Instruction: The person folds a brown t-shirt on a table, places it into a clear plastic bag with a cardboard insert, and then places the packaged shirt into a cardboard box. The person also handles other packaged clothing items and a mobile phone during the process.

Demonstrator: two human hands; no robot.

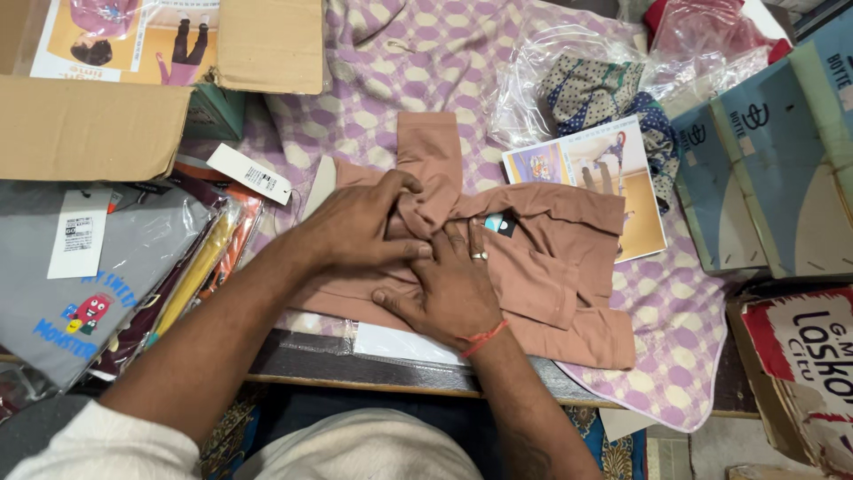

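Observation:
A dusty-pink folded garment (551, 267) lies on a purple-and-white checked cloth (426, 62), one sleeve stretched toward the far side. My left hand (360, 222) pinches a fold of the fabric near the collar. Just beside it my right hand (449, 284), wearing a ring and a red wrist thread, presses flat on the garment's middle. A small dark label (499, 223) shows on the garment just right of my fingers. A white card (400, 342) peeks out from under the garment's near edge.
An open cardboard box (89, 124) stands at far left, above a stack of bagged garments (115, 284) and a white hang tag (249, 173). A printed picture card (613, 169) and a clear bag of dotted fabric (586, 84) lie at right. Teal boxes (764, 169) stand at the right edge.

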